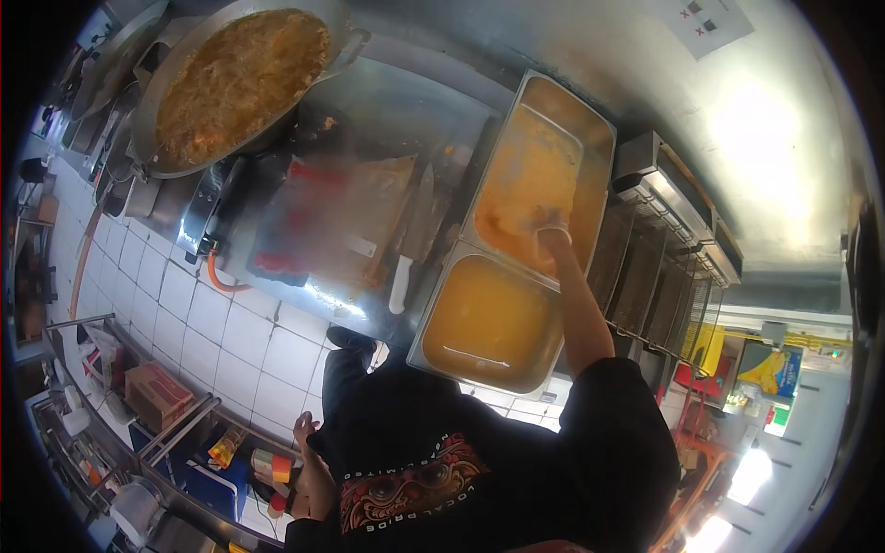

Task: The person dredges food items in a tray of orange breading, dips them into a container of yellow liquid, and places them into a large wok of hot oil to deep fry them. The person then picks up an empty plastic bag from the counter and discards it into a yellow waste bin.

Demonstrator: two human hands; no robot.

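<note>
My right hand point(551, 231) reaches down into the deep steel pan point(600, 142), which holds an orange-yellow coating or batter. A pale glove edge shows at the wrist; the fingers are blurred and partly hidden in the coating. Directly beside that pan, nearer my body, a second steel pan point(417, 349) holds yellow-orange liquid point(491, 321). My left hand point(305, 427) hangs low beside my body, away from the counter, its fingers loosely bent; whether it holds anything is unclear. A knife with a white handle point(399, 283) lies left of the pans, beside a hazy plastic package point(366, 207).
A large wok point(151, 142) of bubbling oil and frying food stands at the upper left. An orange hose point(218, 276) curves below a burner unit. Right of the pans are wire fryer baskets point(702, 311). Behind me stand shelves with a cardboard box point(157, 394), above white floor tiles point(207, 304).
</note>
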